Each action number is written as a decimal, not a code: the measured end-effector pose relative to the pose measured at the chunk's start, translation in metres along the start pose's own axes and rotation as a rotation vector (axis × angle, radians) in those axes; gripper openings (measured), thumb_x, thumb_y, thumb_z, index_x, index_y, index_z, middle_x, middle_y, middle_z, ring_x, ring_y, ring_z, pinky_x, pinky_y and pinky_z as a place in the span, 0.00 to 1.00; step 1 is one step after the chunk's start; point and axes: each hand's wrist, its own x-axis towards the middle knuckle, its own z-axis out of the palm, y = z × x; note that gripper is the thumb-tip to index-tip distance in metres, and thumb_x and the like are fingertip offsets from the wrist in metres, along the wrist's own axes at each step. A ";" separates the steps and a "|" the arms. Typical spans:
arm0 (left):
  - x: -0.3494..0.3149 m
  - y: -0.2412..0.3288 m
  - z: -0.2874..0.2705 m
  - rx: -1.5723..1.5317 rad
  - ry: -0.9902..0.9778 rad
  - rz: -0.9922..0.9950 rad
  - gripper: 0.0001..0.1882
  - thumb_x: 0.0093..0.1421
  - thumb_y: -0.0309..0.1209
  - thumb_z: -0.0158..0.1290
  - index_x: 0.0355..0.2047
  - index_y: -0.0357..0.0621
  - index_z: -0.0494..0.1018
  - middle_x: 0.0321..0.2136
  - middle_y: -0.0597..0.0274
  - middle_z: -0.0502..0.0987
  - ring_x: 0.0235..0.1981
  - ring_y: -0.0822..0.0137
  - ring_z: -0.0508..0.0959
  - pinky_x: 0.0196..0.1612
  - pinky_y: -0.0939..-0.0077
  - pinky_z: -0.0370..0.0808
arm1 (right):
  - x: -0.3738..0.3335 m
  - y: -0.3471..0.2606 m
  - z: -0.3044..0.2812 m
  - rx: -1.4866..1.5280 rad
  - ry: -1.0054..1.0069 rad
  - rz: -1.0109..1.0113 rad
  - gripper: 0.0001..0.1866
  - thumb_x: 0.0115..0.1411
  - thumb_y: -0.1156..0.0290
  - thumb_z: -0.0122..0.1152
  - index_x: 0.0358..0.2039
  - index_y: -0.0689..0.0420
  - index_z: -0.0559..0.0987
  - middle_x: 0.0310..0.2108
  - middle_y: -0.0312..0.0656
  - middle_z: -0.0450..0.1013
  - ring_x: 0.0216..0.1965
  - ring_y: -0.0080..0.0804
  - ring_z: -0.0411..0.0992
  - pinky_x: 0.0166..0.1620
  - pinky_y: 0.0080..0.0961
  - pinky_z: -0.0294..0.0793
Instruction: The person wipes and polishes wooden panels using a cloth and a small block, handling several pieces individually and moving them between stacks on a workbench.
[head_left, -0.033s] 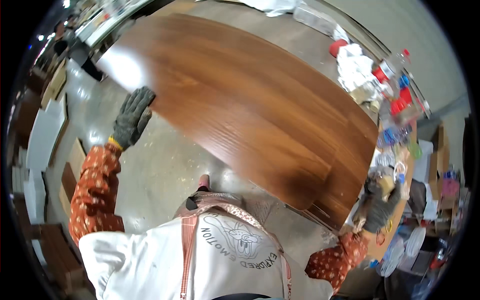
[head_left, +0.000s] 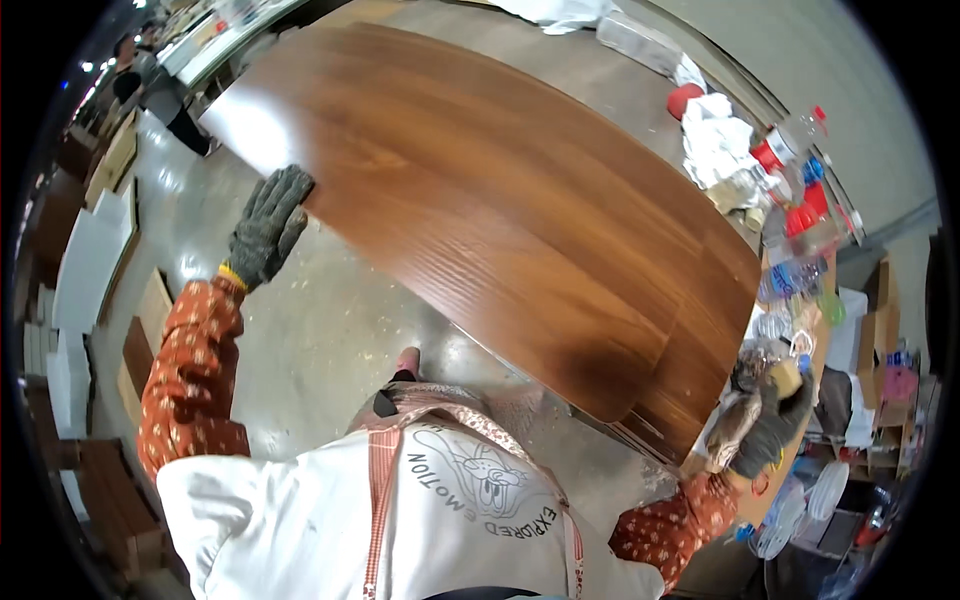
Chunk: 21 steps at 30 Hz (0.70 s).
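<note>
A large glossy brown wood-grain panel lies in front of me, running from far left to near right. My left hand, in a dark grey work glove with a yellow cuff, rests with fingers stretched along the panel's near left edge. Past the right end of the panel, my right hand, gloved the same way, reaches over a cluttered side bench. Its fingers close around a small tan block; whether it is a sponge or wood I cannot tell. Crumpled brownish plastic lies beside that hand.
Clear plastic bottles, white crumpled cloth and a red round item sit along the panel's right side. White boards and brown boxes stand at left. Another person stands at far left.
My right hand has shifted slightly with the tan block, and more of the brownish plastic beside it shows. My left hand keeps its place on the panel's edge.
</note>
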 end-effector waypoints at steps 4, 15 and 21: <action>-0.022 -0.045 0.024 0.010 0.039 0.014 0.31 0.60 0.40 0.51 0.62 0.47 0.59 0.62 0.51 0.59 0.65 0.51 0.55 0.66 0.57 0.50 | -0.042 -0.066 0.006 0.209 -0.066 -0.066 0.29 0.58 0.69 0.55 0.59 0.65 0.63 0.59 0.47 0.62 0.59 0.38 0.60 0.62 0.32 0.57; -0.038 -0.121 0.082 0.182 0.113 0.089 0.34 0.53 0.27 0.49 0.63 0.52 0.59 0.62 0.61 0.61 0.64 0.60 0.58 0.66 0.54 0.46 | -0.155 -0.138 0.084 1.352 -0.205 0.461 0.37 0.54 0.71 0.63 0.62 0.63 0.58 0.62 0.52 0.57 0.63 0.53 0.55 0.64 0.56 0.54; -0.012 -0.057 0.039 0.017 0.269 0.210 0.37 0.46 0.23 0.51 0.61 0.53 0.62 0.60 0.59 0.64 0.61 0.57 0.62 0.65 0.58 0.53 | -0.185 -0.170 0.104 1.066 -0.160 0.399 0.36 0.53 0.66 0.63 0.60 0.64 0.62 0.58 0.51 0.62 0.59 0.47 0.61 0.63 0.44 0.59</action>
